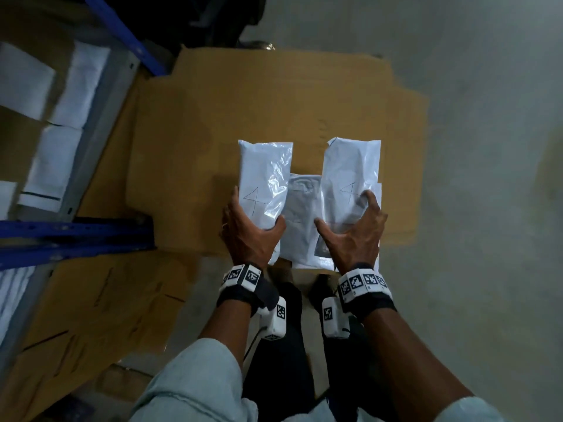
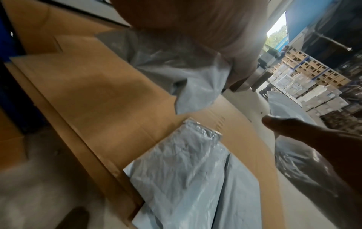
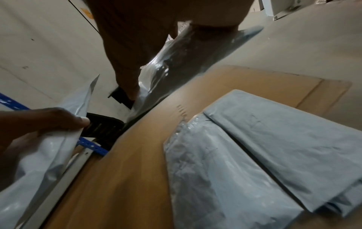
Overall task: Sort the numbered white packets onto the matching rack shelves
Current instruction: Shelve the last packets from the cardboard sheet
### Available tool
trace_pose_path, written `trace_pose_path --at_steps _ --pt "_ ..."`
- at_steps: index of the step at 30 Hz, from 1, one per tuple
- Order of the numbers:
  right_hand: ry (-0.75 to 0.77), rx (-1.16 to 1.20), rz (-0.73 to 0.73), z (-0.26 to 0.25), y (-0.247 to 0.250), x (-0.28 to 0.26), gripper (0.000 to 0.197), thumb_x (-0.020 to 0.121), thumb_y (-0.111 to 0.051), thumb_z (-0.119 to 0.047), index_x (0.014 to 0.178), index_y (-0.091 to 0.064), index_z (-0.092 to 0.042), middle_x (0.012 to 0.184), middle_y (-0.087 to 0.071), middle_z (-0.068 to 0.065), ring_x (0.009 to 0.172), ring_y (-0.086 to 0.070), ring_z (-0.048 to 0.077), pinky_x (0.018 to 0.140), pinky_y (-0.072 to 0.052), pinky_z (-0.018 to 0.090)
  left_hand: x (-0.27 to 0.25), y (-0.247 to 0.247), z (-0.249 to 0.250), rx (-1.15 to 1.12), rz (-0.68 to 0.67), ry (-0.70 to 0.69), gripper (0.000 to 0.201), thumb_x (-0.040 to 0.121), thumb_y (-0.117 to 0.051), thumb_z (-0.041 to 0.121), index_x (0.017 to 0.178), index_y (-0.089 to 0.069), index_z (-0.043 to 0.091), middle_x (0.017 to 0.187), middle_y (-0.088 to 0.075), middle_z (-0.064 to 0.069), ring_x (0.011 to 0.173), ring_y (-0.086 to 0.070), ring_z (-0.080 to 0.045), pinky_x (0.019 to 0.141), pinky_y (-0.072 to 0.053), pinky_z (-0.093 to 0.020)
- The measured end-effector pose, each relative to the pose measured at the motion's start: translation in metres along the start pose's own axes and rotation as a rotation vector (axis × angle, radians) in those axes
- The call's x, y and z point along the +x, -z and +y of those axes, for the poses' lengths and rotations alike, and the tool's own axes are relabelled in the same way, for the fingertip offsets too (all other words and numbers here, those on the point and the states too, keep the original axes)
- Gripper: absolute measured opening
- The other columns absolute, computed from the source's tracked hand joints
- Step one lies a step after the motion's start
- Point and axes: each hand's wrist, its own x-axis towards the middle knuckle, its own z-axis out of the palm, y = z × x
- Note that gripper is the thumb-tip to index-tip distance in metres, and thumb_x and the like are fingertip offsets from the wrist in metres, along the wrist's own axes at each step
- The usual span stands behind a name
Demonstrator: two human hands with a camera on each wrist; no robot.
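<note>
My left hand (image 1: 254, 214) grips the lower end of a white packet (image 1: 265, 169) marked 4, thumb on its front. My right hand (image 1: 345, 214) holds a second white packet (image 1: 350, 166), also marked 4, the same way. Both packets are lifted side by side above the flat cardboard (image 1: 243, 102). A few more white packets (image 1: 301, 214) lie on the cardboard between and under my hands. The left wrist view shows the held packet (image 2: 176, 69) under my palm and the lying packets (image 2: 186, 170). The right wrist view shows its held packet (image 3: 186, 51) and the lying pile (image 3: 254, 147).
The rack stands at the left, with blue beams (image 1: 76, 236) and a grey upright (image 1: 91, 132). White packets (image 1: 76, 86) lie on its shelves. More flattened cardboard (image 1: 91, 315) covers the floor at lower left. Bare concrete floor (image 1: 487, 147) lies to the right.
</note>
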Motion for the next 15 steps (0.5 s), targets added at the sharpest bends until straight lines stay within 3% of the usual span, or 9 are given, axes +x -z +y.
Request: trace_pose_path --at_steps 3,8,12,15 --pt "0.014 0.025 -0.013 -0.026 0.006 -0.010 0.107 0.059 -0.092 -0.059 0.146 -0.037 -0.029 0.137 -0.044 0.003 0.129 -0.042 0.021 0.086 -0.048 0.036 0.000 0.031 0.002 0.007 0.045 0.007 0.107 0.063 -0.076 0.060 0.150 -0.030 0.019 0.139 -0.048 -0.008 0.122 -0.050 -0.031 0.100 -0.044 -0.053" --pt "0.065 -0.006 -0.055 -0.064 -0.003 -0.032 0.107 0.062 -0.091 -0.058 0.147 -0.034 -0.029 0.141 -0.041 0.003 0.132 -0.037 0.019 0.086 -0.047 0.039 0.005 0.076 -0.018 -0.031 0.106 0.029 0.107 0.062 -0.079 0.058 0.149 -0.029 0.021 0.138 -0.048 -0.006 0.123 -0.050 -0.029 0.099 -0.045 -0.057" --pt "0.091 -0.049 -0.036 -0.086 -0.026 -0.056 0.108 0.060 -0.089 -0.063 0.147 -0.033 -0.030 0.140 -0.042 0.005 0.133 -0.039 0.024 0.095 -0.052 0.048 0.010 0.107 -0.049 -0.014 0.117 0.011 0.107 0.063 -0.079 0.061 0.148 -0.029 0.019 0.138 -0.048 -0.008 0.124 -0.050 -0.030 0.102 -0.044 -0.056" --pt "0.129 -0.060 -0.022 -0.104 -0.043 -0.080 0.107 0.062 -0.090 -0.060 0.148 -0.035 -0.024 0.141 -0.044 0.007 0.134 -0.039 0.026 0.100 -0.047 0.043 0.015 0.134 -0.074 -0.026 0.113 0.001 0.108 0.063 -0.079 0.062 0.148 -0.029 0.018 0.138 -0.047 -0.010 0.125 -0.049 -0.030 0.105 -0.038 -0.053"
